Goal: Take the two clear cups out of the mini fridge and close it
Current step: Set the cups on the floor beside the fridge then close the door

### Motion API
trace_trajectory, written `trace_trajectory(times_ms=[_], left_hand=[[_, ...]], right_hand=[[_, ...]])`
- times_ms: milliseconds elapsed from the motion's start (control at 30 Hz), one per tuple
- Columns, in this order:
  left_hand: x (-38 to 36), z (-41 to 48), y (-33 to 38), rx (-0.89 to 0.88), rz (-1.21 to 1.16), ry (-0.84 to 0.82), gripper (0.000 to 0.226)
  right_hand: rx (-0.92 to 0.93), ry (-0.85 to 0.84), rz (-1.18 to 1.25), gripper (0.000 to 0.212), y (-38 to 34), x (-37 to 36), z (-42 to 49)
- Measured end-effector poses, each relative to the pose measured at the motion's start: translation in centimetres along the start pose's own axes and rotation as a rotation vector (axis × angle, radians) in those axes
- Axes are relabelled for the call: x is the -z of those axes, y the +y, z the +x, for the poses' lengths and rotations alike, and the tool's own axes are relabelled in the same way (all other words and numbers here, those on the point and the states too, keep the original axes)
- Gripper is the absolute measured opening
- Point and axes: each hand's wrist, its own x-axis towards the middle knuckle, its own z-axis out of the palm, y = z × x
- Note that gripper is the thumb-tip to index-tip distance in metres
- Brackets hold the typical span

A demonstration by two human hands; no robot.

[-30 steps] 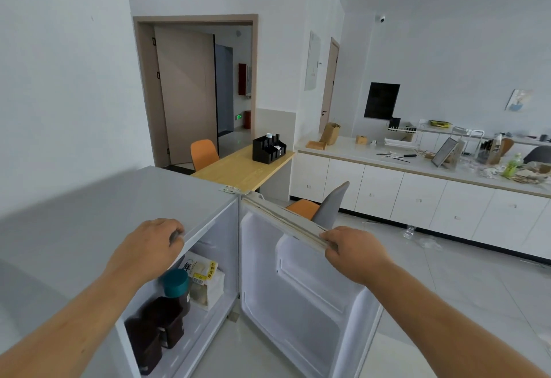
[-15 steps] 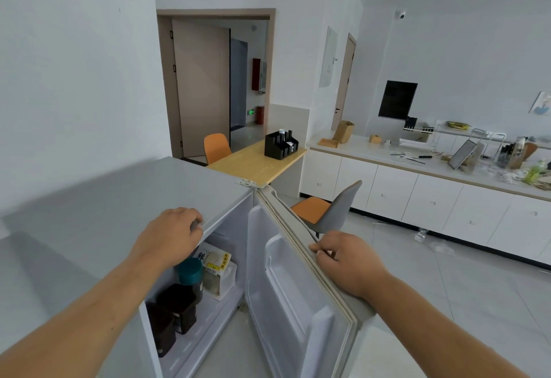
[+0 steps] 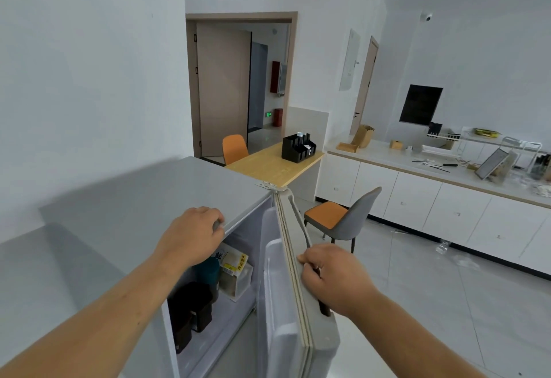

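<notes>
The grey mini fridge stands below me with its door partly open, swung to a narrow angle. My right hand grips the door's top edge. My left hand rests curled over the front edge of the fridge top. Inside I see dark containers, a teal-lidded bottle and a white carton with a yellow label. No clear cups show in the fridge or elsewhere in view.
A grey chair with an orange seat stands just beyond the door. A wooden table with a black organiser lies behind the fridge. A white counter runs along the right wall. Tiled floor spreads to the right.
The fridge door has swung from wide open towards the fridge, with my right hand staying on its top edge. My left hand has kept its place on the fridge top.
</notes>
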Motion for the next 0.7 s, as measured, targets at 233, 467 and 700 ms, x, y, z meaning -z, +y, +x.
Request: trace_trajectory(times_ms=[233,467,700], left_hand=[[0.0,0.0,0.1,0.001,-0.001,0.014,0.023],[0.1,-0.1,0.1,0.001,-0.006,0.014,0.025],[0.0,0.1,0.0,0.005,-0.006,0.006,0.028]], right_hand=[[0.036,0.022,0.009,0.031,-3.5,-2.4,1.5],[0.031,0.059,0.029,0.025,-5.4,-4.3,2.6],[0.049,0.037,0.032,0.023,-6.1,-4.8,3.3]])
